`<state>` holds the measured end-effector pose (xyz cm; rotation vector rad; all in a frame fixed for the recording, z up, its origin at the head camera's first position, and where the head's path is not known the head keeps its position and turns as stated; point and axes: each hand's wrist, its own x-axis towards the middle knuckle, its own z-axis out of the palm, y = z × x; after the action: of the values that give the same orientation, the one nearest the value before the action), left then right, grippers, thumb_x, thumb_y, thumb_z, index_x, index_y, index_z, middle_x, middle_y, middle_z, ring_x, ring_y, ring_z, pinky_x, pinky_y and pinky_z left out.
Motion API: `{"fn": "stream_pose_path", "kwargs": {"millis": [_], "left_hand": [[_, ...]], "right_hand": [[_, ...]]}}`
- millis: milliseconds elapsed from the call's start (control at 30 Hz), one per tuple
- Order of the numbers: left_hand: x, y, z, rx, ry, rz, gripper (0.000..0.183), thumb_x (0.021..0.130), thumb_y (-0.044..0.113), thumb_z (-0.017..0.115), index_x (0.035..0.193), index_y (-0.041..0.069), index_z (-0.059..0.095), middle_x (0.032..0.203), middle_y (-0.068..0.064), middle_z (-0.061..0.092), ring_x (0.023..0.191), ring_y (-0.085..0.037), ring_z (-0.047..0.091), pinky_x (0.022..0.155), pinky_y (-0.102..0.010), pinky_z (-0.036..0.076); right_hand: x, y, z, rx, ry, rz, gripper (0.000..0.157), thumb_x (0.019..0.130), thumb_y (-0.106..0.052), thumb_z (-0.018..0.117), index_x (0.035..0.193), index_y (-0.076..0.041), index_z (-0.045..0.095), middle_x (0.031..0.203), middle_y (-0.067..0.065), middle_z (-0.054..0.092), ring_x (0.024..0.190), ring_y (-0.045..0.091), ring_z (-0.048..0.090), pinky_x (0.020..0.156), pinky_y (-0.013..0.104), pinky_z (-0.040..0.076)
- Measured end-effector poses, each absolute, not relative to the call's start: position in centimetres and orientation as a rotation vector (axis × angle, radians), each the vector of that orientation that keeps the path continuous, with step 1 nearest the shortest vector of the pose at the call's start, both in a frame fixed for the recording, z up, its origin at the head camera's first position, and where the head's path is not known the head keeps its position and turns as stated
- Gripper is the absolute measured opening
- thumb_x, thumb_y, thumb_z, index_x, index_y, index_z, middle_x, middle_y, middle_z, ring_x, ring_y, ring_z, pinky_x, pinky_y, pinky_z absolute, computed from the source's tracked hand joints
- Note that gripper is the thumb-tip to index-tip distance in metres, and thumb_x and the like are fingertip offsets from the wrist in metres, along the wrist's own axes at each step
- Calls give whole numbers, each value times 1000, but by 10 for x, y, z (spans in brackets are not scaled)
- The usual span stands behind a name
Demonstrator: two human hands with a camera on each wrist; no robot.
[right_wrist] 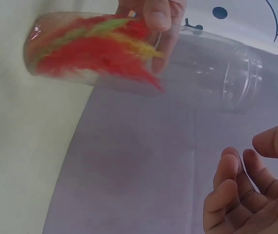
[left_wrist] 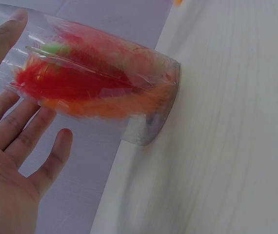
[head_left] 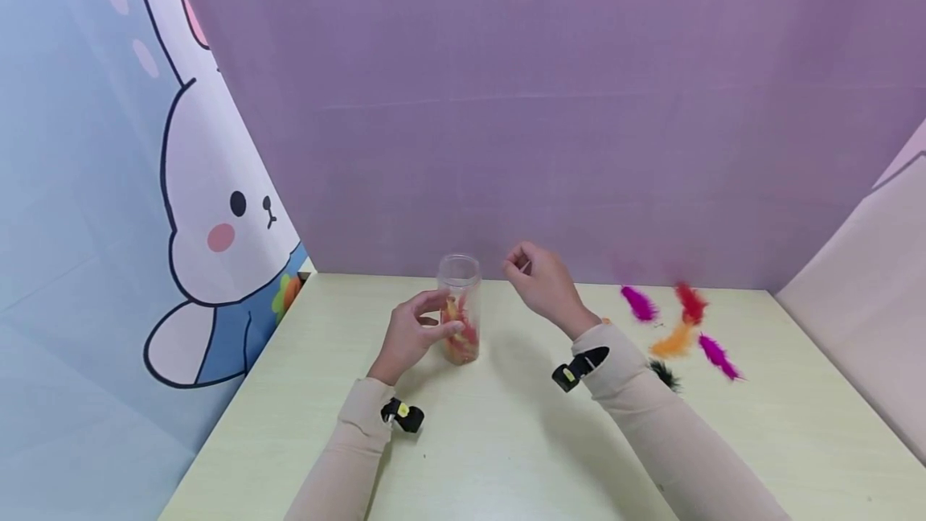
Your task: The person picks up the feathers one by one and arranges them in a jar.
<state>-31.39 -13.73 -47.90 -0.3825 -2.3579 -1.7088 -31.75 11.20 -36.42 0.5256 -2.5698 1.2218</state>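
A tall clear jar [head_left: 463,304] stands on the table with its mouth uncovered. Inside it are red feathers [right_wrist: 88,53], an orange feather [left_wrist: 109,105] and bits of yellow and green, bunched in the lower part. My left hand [head_left: 411,334] grips the jar from the left side, thumb on the near side and fingertips at the wall. To the right of the jar's mouth hovers my right hand [head_left: 544,284], its fingers loosely bent. The right wrist view shows a gap between that thumb and the fingers, with nothing held.
On the right of the pale table [head_left: 477,457] lie loose feathers: a magenta one [head_left: 640,304], a red one [head_left: 691,304], an orange one [head_left: 674,341], a second magenta one [head_left: 719,355] and a dark one [head_left: 664,375] beside the right sleeve. A purple curtain [head_left: 550,103] hangs behind the table.
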Motion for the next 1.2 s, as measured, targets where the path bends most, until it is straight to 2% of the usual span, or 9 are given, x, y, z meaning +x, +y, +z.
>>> {"fn": "stream_pose_path", "kwargs": {"millis": [367,567,733,1000,1200], "left_hand": [[-313,-139,-479,-377,-2362,-1687,58,78,36,90,130,24,68,124,-3,74,116,-20,69,88,-32,60],[-313,-142,-479,-371,-2358,-1690,64,78,34,90,134,14,66,124,-5,74,116,-22,69,87,-31,60],[-313,-143,-478,-373,-2360,-1692,67,79,33,90,135,9,64,126,-5,74,117,-22,69,87,-31,60],[-312,-143,-477,-380,-2354,-1701,65,79,33,90,135,10,65,126,-5,73,118,-22,69,88,-34,60],[-313,-143,-478,-375,-2362,-1699,66,79,34,89,135,10,65,126,-5,73,118,-22,69,88,-31,60]], "right_hand": [[-319,159,-394,412,-2637,1236,15,100,-25,60,101,-10,65,90,8,67,79,20,60,66,31,50],[-322,187,-409,334,-2657,1269,17,101,-24,59,102,-8,64,93,13,69,76,21,60,62,30,52],[-324,211,-420,288,-2672,1237,18,102,-24,59,101,-7,65,93,12,69,75,22,60,62,29,53],[-325,255,-434,217,-2699,1168,22,104,-26,54,102,-7,65,89,9,70,75,20,63,67,31,52],[-330,288,-442,112,-2717,1143,24,103,-25,54,103,-3,64,93,19,72,72,18,63,63,29,51]]}}
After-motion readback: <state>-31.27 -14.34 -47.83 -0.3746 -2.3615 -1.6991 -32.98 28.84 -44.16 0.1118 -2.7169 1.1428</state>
